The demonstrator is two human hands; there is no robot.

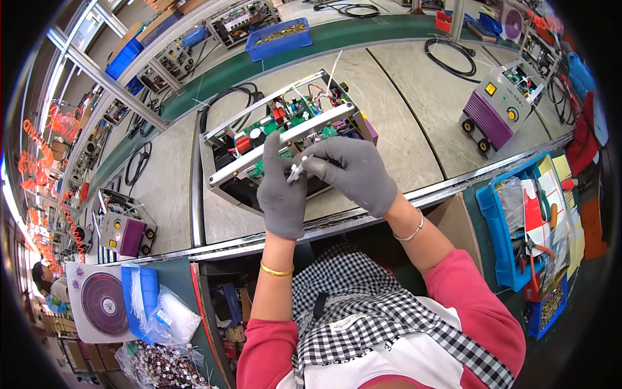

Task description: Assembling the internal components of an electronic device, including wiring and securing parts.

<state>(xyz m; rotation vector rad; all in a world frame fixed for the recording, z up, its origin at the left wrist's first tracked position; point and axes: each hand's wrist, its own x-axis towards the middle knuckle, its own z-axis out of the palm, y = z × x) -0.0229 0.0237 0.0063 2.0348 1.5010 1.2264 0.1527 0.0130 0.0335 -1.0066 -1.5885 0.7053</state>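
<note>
My left hand (pixel 284 201), in a grey glove, points its index finger upward while its thumb side presses against a small white plastic piece (pixel 297 170). From the other side my right hand (pixel 355 172), gloved too, pinches the same piece between thumb and fingertips. Its exact kind is too small to make out. Right behind both hands sits an open metal-framed electronic unit (pixel 289 139) with green circuit boards, red components and wiring. A thin white cable tie (pixel 335 70) sticks up from its far side. The gloves hide part of the unit's near side.
Purple-sided units stand on the bench at left (pixel 123 227) and right (pixel 499 110). A blue tool tray (pixel 515 282) is at my right. Near my left lie a purple-and-white fan (pixel 103 305) and a blue bin (pixel 148 285). Black cable coils (pixel 453 58) rest on the bench.
</note>
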